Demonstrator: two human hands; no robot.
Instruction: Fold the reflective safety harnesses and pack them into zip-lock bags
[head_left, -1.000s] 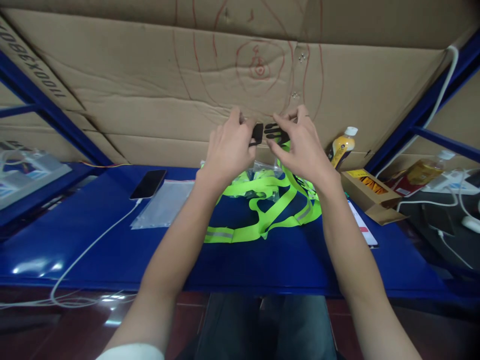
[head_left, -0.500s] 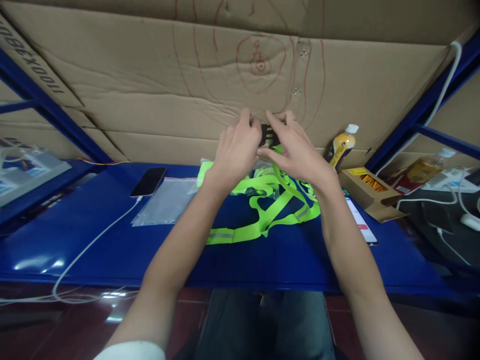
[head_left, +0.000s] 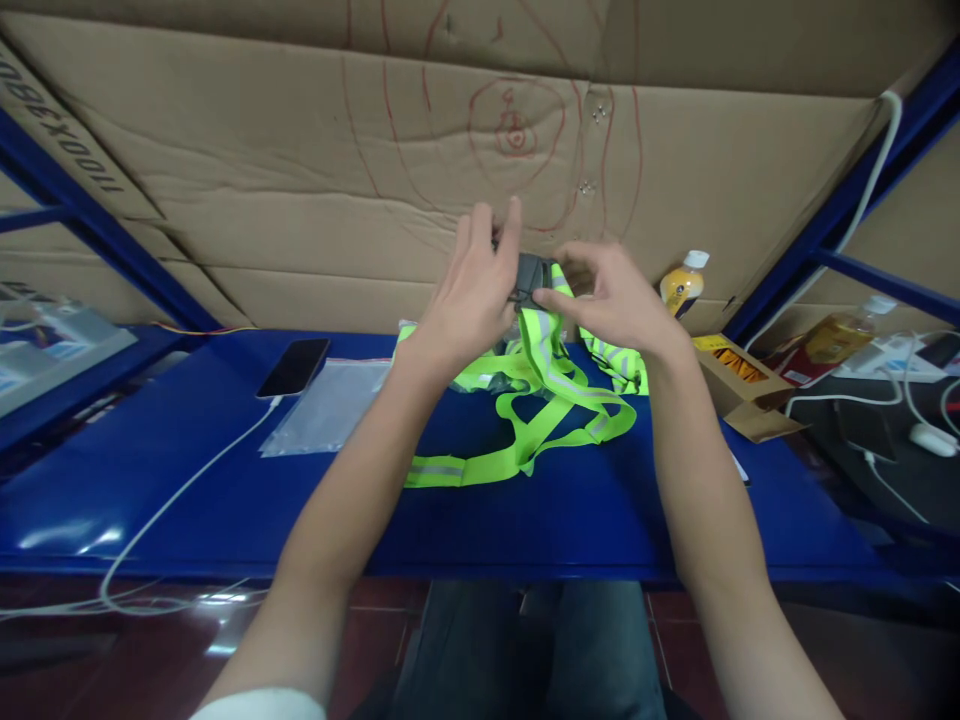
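Left hand and right hand pinch the dark buckle between them, above the tabletop; it looks stiff and light, best gripped by its sides, while the green strap trailing below seems soft and floppy, easily twisted

**Black buckle came together between the hands**

A second ago the two halves stood apart, the prongs in plain view; now they looked joined — one dark block, the prongs out of sight. The left hand had lifted its index finger upright, and the right hand had curled its fingers, its thumb at the buckle's lower right corner. The silver-striped green strap now hung in view below the buckle — and more of the folded green bundle showed beyond it. The light-screened phone had slipped mostly behind the right forearm.
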